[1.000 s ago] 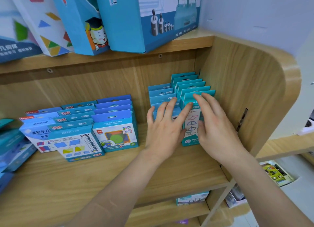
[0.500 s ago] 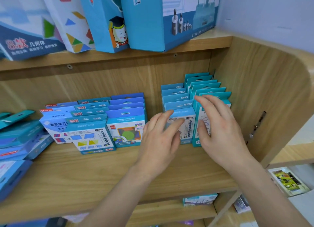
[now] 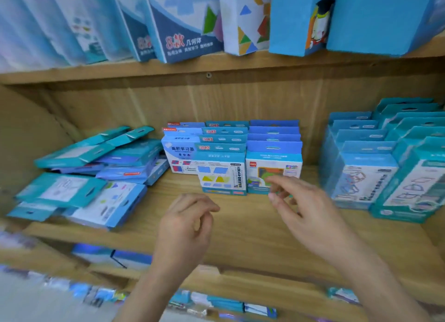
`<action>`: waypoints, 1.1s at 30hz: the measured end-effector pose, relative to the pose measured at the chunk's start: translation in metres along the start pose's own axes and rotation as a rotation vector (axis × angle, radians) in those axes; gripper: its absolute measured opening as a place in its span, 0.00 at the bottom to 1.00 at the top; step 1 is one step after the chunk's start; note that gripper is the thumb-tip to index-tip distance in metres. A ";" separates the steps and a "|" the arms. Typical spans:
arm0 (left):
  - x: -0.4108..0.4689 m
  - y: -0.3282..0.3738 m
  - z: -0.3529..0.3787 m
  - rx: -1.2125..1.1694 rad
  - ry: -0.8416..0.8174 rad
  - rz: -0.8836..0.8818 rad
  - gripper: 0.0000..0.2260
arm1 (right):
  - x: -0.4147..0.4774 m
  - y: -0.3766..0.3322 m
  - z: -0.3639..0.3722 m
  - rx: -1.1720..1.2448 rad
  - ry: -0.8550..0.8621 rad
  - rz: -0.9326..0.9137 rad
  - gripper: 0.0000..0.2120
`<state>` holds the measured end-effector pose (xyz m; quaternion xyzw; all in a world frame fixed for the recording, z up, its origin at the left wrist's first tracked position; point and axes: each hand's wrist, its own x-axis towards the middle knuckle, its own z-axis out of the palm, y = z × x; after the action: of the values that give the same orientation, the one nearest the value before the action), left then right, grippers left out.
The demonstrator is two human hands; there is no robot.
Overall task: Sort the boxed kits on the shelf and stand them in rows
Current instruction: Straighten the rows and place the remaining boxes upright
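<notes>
On the wooden shelf (image 3: 240, 230) small blue and teal boxed kits stand in rows: two rows at the right (image 3: 375, 167) and three rows in the middle (image 3: 224, 162). A loose pile of kits (image 3: 96, 167) lies flat at the left. My left hand (image 3: 185, 227) hovers over the shelf front with loosely curled fingers and holds nothing. My right hand (image 3: 305, 211) hangs in front of the middle rows, fingers relaxed, with nothing in it. Neither hand touches a box.
Large blue and white boxes (image 3: 183, 23) stand on the shelf above. A lower shelf (image 3: 134, 256) holds more boxes. The curved wooden side panel (image 3: 26, 134) closes the left end. The frame is motion-blurred.
Both hands have come off the right-hand rows and drawn back to the left. The view has swung left, bringing the flat pile of kits into sight.
</notes>
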<state>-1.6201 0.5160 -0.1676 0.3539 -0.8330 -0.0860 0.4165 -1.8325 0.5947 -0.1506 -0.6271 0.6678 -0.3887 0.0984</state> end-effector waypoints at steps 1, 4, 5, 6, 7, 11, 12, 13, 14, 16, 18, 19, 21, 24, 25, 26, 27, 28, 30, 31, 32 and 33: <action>-0.006 -0.015 -0.012 0.020 -0.004 -0.044 0.11 | 0.004 -0.005 0.013 0.043 -0.023 0.022 0.13; -0.029 -0.061 -0.048 0.038 0.011 -0.208 0.11 | 0.016 -0.028 0.056 0.211 -0.087 0.101 0.10; -0.036 -0.077 -0.059 0.037 0.026 -0.258 0.10 | 0.020 -0.038 0.072 0.274 -0.103 0.135 0.10; -0.043 -0.093 -0.070 0.047 0.040 -0.300 0.10 | 0.024 -0.049 0.089 0.339 -0.117 0.168 0.10; -0.050 -0.110 -0.081 0.061 0.053 -0.335 0.10 | 0.029 -0.060 0.107 0.396 -0.125 0.195 0.10; -0.065 -0.175 -0.123 0.056 0.102 -0.470 0.14 | 0.048 -0.103 0.178 0.564 -0.175 0.329 0.09; -0.065 -0.190 -0.132 0.059 0.112 -0.478 0.14 | 0.053 -0.112 0.194 0.594 -0.185 0.376 0.09; -0.065 -0.203 -0.141 0.065 0.115 -0.476 0.14 | 0.056 -0.121 0.209 0.620 -0.191 0.429 0.10; -0.063 -0.215 -0.148 0.073 0.114 -0.470 0.14 | 0.058 -0.129 0.222 0.644 -0.194 0.483 0.11; -0.059 -0.234 -0.161 0.114 0.104 -0.458 0.14 | 0.063 -0.144 0.245 0.687 -0.199 0.576 0.14; -0.051 -0.249 -0.173 0.201 0.070 -0.410 0.15 | 0.069 -0.158 0.263 0.727 -0.207 0.642 0.16; -0.046 -0.257 -0.177 0.272 0.024 -0.361 0.16 | 0.071 -0.164 0.271 0.748 -0.192 0.666 0.17; -0.032 -0.273 -0.184 0.427 -0.127 -0.257 0.21 | 0.077 -0.172 0.283 0.738 -0.133 0.683 0.22; -0.011 -0.293 -0.186 0.548 -0.310 -0.186 0.27 | 0.083 -0.179 0.293 0.689 -0.073 0.644 0.25; -0.007 -0.299 -0.184 0.545 -0.337 -0.180 0.27 | 0.085 -0.180 0.295 0.681 -0.061 0.627 0.23; -0.004 -0.304 -0.182 0.537 -0.356 -0.170 0.28 | 0.085 -0.181 0.296 0.669 -0.057 0.608 0.21; -0.002 -0.310 -0.182 0.538 -0.373 -0.148 0.28 | 0.087 -0.182 0.297 0.642 -0.063 0.587 0.18; 0.000 -0.315 -0.183 0.547 -0.391 -0.116 0.28 | 0.089 -0.183 0.299 0.603 -0.073 0.570 0.15; -0.002 -0.323 -0.187 0.531 -0.344 -0.018 0.27 | 0.091 -0.182 0.301 0.538 -0.083 0.549 0.13; -0.004 -0.325 -0.190 0.493 -0.274 0.032 0.26 | 0.092 -0.183 0.301 0.514 -0.086 0.548 0.13; -0.005 -0.325 -0.194 0.435 -0.185 0.069 0.24 | 0.092 -0.183 0.300 0.477 -0.086 0.549 0.13; -0.006 -0.324 -0.200 0.354 -0.088 0.082 0.22 | 0.093 -0.183 0.299 0.398 -0.081 0.535 0.14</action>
<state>-1.2993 0.3119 -0.1859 0.3833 -0.8662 0.0637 0.3142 -1.5263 0.4078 -0.2032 -0.4129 0.7153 -0.4468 0.3440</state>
